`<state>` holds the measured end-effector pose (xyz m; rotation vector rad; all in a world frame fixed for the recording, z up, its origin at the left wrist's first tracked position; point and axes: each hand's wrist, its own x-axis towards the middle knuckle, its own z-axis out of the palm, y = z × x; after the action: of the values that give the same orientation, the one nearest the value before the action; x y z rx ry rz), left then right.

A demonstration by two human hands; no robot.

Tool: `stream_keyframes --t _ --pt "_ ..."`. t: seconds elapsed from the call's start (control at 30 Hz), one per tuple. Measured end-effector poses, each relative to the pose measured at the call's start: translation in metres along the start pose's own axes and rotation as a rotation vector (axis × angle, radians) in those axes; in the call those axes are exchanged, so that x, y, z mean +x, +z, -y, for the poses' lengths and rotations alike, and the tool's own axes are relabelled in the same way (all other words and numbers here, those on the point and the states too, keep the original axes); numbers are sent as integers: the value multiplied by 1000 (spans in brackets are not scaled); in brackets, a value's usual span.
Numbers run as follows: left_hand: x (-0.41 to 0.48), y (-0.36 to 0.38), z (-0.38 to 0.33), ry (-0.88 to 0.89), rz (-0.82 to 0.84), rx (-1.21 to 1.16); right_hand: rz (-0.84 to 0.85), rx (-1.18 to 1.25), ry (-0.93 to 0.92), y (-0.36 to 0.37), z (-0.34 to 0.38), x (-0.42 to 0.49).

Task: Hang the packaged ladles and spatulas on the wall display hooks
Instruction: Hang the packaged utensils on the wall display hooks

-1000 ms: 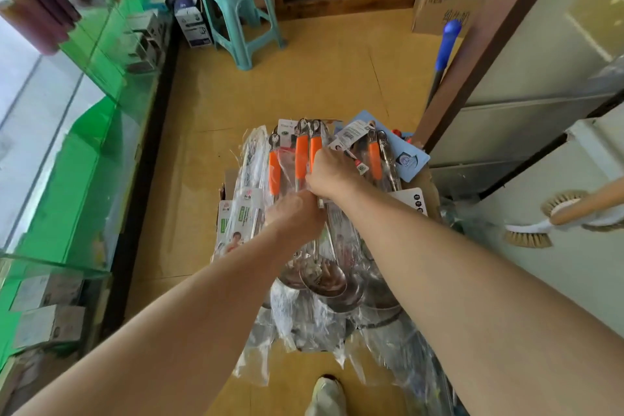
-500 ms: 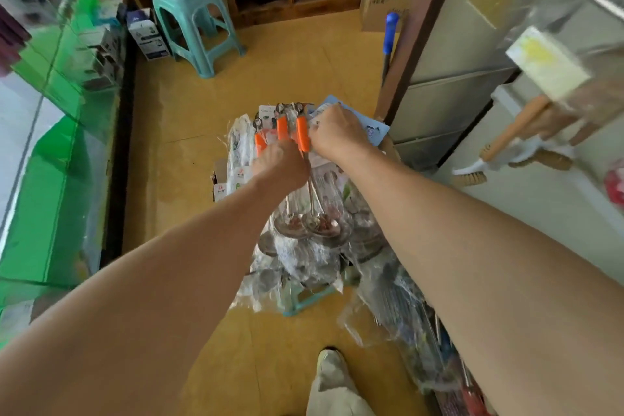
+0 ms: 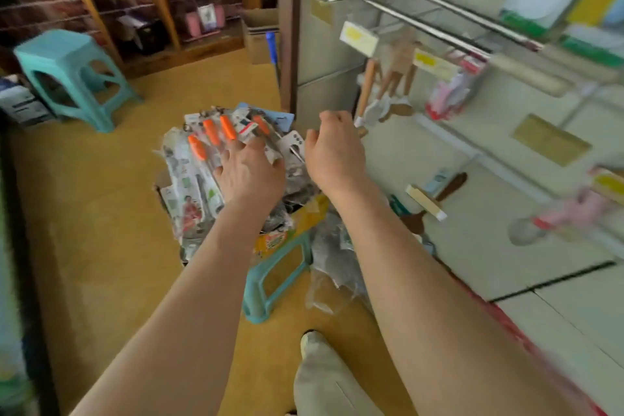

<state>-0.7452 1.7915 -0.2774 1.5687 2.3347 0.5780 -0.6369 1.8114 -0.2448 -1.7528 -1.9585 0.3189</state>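
— Both our hands are letting go of the packaged ladles (image 3: pixel 202 162) that we were gripping half a second back. Our right hand (image 3: pixel 334 152) is lifting away toward one o'clock.
— And our left hand (image 3: pixel 248 172)?
— We are spreading its fingers wide and flat and pressing them down on the ladles. Those are lying in a heap at twelve o'clock from us, handles pointing off to eleven.
— Is the right hand holding anything?
— We are seeing only its back. The fingers are curling loosely, and nothing is showing between them and the thumb. It is hovering just beside the heap, at the heap's three o'clock.
— What is the heap sitting on?
— It is resting on a teal stool (image 3: pixel 273 280), which is standing just ahead of our shoe (image 3: pixel 314 341).
— And the wall display hooks (image 3: pixel 439 32)?
— They are jutting from the pale wall panel (image 3: pixel 506 179) at two o'clock, well apart from the ladles. Wooden-handled brushes (image 3: pixel 366 88) are hanging beneath them, though motion is blurring that side. A second teal stool (image 3: pixel 60 54) is standing at ten o'clock.
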Motion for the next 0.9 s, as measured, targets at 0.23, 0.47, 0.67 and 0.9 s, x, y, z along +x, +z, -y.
stream_keyframes --t 0.23,0.47,0.67,0.9 --pt "-83 8 -56 264 -7 -89 -147 -108 181 -42 -53 -89" --pt "-141 17 -101 483 97 -92 -236 -208 364 -89 -101 -152" --pt "-204 40 -145 642 243 -12 -202 -247 482 -131 -140 -216" --pt "-316 68 -207 867 330 80 -214 -331 682 -183 -209 -316"
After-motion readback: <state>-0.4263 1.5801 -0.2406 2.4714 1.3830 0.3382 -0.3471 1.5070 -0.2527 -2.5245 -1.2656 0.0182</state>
